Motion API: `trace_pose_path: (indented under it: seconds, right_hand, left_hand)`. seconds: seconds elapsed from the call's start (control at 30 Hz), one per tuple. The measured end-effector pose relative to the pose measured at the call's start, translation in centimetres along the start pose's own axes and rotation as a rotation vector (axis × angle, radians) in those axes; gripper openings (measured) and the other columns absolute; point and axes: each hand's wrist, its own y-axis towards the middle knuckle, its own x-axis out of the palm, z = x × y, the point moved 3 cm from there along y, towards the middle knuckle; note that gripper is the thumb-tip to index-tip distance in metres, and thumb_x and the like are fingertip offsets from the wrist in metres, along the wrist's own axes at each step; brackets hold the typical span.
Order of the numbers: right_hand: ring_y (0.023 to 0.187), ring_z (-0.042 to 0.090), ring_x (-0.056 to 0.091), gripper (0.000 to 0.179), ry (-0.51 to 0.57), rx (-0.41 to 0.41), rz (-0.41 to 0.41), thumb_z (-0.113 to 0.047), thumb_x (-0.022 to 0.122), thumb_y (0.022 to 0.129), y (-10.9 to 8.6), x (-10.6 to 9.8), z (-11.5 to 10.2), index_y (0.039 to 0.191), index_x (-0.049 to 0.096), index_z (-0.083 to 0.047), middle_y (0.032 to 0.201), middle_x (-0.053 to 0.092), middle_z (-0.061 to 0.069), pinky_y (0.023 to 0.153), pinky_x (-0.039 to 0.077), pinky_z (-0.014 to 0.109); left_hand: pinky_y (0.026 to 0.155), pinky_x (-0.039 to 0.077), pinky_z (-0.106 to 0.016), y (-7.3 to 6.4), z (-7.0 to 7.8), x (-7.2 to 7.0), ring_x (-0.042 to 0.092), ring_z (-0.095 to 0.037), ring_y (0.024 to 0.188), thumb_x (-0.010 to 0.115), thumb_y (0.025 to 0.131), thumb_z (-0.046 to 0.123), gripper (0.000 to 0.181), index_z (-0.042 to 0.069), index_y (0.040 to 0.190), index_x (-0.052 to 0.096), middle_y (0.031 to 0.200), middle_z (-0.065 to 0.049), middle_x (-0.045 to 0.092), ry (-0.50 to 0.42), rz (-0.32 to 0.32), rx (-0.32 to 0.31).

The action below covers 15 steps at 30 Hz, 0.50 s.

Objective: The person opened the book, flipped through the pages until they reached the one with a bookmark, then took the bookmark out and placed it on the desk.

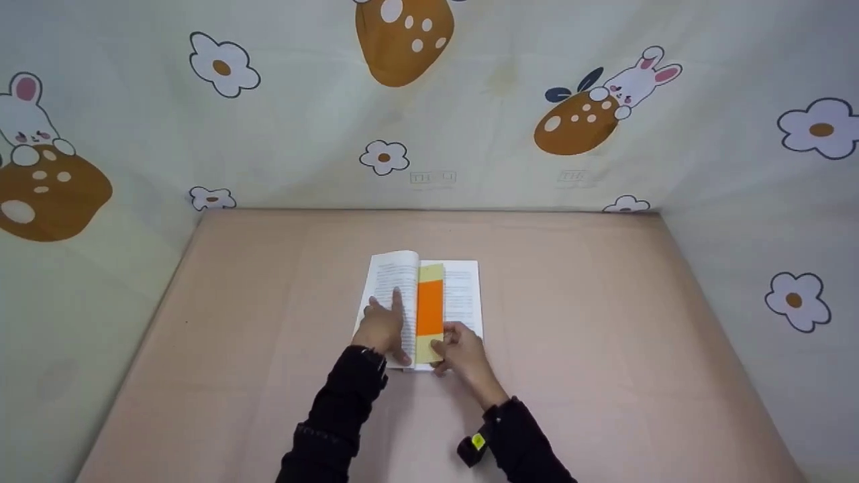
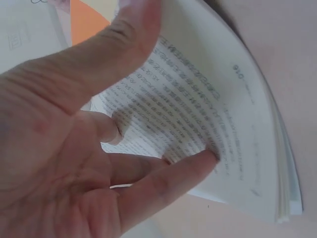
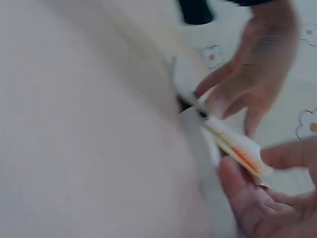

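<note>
An open book (image 1: 463, 282) lies on the table with printed text on both pages. Along its inner fold stands a yellow bookmark (image 1: 429, 308) with a broad orange band, over the right page. My left hand (image 1: 381, 329) rests on the left page with its fingers spread; in the left wrist view its fingertips touch the curved page (image 2: 233, 114). By its lower right edge, my right hand (image 1: 466, 352) pinches the bookmark. The right wrist view is blurred, but the orange-and-yellow strip (image 3: 242, 157) shows between that hand's thumb and fingers.
A pinkish table cover (image 1: 590, 322) spreads around the book. Behind and at both sides hang pale curtains (image 1: 302, 134) printed with flowers and rabbits. A black device with a yellow-green mark (image 1: 473, 448) sits by the right sleeve.
</note>
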Motion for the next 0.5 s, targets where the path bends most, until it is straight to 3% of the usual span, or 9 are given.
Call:
trace_pose_path:
  seconds: [0.2,0.5]
  right_hand:
    - [0.047,0.012,0.059,0.024,-0.104,-0.013,0.076,0.001,0.057,0.087,0.46,0.48,0.02,0.109,0.050,0.007,0.074,0.044,0.005,0.045,0.053,0.029]
    - [0.047,0.012,0.059,0.022,-0.082,-0.030,0.097,0.004,0.055,0.086,0.12,0.02,0.41,0.106,0.046,0.006,0.073,0.041,0.004,0.046,0.053,0.030]
  left_hand:
    - [0.107,0.032,-0.051,-0.11,0.20,-0.26,0.023,-0.048,0.135,0.090,0.053,0.011,0.128,0.008,0.150,0.006,0.147,-0.038,0.007,-0.001,0.018,-0.030]
    - [0.105,0.034,-0.052,-0.21,-0.12,-0.58,0.023,-0.050,0.134,0.091,0.053,0.016,0.129,0.007,0.150,0.007,0.145,-0.041,0.009,0.006,0.016,0.030]
